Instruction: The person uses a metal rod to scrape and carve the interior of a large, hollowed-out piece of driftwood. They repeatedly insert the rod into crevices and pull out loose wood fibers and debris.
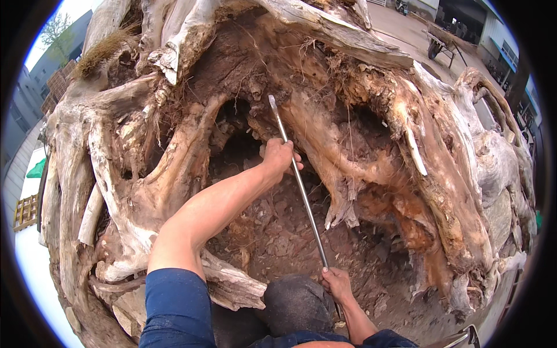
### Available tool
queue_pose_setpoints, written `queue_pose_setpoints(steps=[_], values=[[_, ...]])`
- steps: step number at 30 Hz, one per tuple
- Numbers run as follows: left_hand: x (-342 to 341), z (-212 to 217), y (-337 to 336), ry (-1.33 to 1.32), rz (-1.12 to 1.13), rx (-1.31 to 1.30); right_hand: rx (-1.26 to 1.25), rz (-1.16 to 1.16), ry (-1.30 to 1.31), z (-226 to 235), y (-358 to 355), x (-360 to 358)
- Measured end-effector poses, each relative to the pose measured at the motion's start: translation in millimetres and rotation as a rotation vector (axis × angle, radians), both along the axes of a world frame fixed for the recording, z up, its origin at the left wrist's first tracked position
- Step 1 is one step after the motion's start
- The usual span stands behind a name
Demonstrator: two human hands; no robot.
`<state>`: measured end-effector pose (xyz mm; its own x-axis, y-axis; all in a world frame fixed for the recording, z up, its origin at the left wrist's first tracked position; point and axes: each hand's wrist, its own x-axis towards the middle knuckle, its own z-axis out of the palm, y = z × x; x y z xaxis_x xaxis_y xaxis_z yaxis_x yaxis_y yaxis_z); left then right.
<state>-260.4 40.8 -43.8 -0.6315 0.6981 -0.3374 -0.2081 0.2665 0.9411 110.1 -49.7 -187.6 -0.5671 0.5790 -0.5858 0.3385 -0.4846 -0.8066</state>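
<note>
A long thin metal bar [304, 200] runs diagonally from the lower middle up into a hollow of a huge uprooted tree stump [174, 145]. My left hand [279, 156] is closed round the bar's upper part, near its flattened tip [271, 102], which rests against the reddish rotten wood. My right hand [337, 283] grips the bar's lower end, just above my dark-trousered knee [296, 301]. Both sleeves are dark blue.
Thick pale roots curve all round the hollow, with crumbly brown soil and wood chips [290, 238] inside it. A wheelbarrow [442, 40] stands on the paved yard at upper right, by a building. A wooden pallet [24, 211] lies at far left.
</note>
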Motion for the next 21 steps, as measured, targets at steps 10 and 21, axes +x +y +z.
queue_pose_setpoints(steps=[10,21], values=[[-21,24,5,0.043,-0.102,0.221,0.301,-0.081,0.067,-45,-4,-54],[-6,44,-38,0.05,-0.113,0.036,0.385,0.032,-0.024,-18,13,-33]])
